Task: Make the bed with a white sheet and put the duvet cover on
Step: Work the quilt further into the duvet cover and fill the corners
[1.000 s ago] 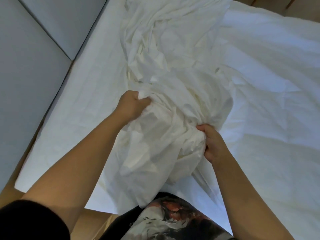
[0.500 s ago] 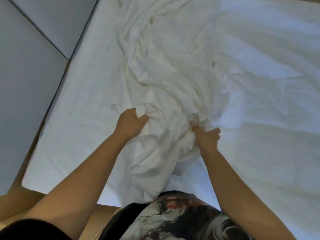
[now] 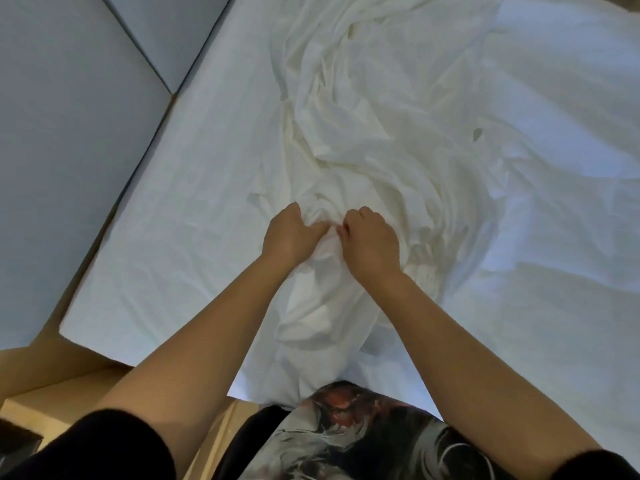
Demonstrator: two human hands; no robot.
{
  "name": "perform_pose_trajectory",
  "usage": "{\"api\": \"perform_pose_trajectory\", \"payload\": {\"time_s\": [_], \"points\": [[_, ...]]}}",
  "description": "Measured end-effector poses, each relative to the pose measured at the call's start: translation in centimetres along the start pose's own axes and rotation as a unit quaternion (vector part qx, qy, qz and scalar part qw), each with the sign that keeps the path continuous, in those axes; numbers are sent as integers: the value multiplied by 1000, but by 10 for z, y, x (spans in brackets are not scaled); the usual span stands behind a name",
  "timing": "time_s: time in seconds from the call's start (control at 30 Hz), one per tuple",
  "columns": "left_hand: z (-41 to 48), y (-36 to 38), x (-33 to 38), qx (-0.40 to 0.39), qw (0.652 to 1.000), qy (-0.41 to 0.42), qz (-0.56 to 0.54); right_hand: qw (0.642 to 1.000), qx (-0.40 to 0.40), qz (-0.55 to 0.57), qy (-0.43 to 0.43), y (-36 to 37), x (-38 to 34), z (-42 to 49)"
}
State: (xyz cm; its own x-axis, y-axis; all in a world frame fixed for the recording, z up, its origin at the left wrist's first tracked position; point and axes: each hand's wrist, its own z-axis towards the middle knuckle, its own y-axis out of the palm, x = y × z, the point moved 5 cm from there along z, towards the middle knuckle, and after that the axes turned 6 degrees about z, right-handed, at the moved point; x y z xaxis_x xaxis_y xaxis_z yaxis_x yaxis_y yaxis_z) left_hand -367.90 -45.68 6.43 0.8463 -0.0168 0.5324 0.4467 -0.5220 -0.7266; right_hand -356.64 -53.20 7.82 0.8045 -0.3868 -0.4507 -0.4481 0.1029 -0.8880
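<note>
As I watched the head feed from my desk, the far left was all grey wall [image 3: 69, 150], two panels meeting at a seam. Under it a strip of pale wood [image 3: 38, 368] ran along the bed's edge. Next over was the sheet [image 3: 194, 216], white and flat across the mattress, with its near-left corner showing and only faint creases on it.

Then came the left hand [image 3: 289, 237]. Its fingers were curled down into the cover [image 3: 346, 133] and its thumb pointed at the other hand, so it had a firm hold on a fold. The cover was a cream, crumpled heap lying on top of the sheet. It ran from the near edge of the bed, up between the person's bare forearms, and on through the middle to the far edge of view, twisted into ridges above the hands. Below it, at the bottom of the feed, a patterned top [image 3: 346, 434] showed.

Just beside the left hand, nearly touching it, sat the right hand [image 3: 372, 244]. It was knuckles up with the fingers tucked under, gripping the same bunch of cover, and a small ridge of cloth stood between the two hands.

Further right, white bedding [image 3: 554, 254] spread wide in soft folds. I could not tell whether that was duvet or more sheet.
</note>
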Motion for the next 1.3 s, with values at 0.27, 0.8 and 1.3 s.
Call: {"api": "perform_pose_trajectory", "payload": {"time_s": [0.27,0.8,1.3], "points": [[18,-10,31,-52,986,20,-156,979,35,153,127,-22,38,8],[20,-31,60,-165,966,-21,-197,914,234,247,222,-45,68,10],[13,17,-22,-164,968,-113,-152,995,-28,-64,-76,7,-6,5]]}}
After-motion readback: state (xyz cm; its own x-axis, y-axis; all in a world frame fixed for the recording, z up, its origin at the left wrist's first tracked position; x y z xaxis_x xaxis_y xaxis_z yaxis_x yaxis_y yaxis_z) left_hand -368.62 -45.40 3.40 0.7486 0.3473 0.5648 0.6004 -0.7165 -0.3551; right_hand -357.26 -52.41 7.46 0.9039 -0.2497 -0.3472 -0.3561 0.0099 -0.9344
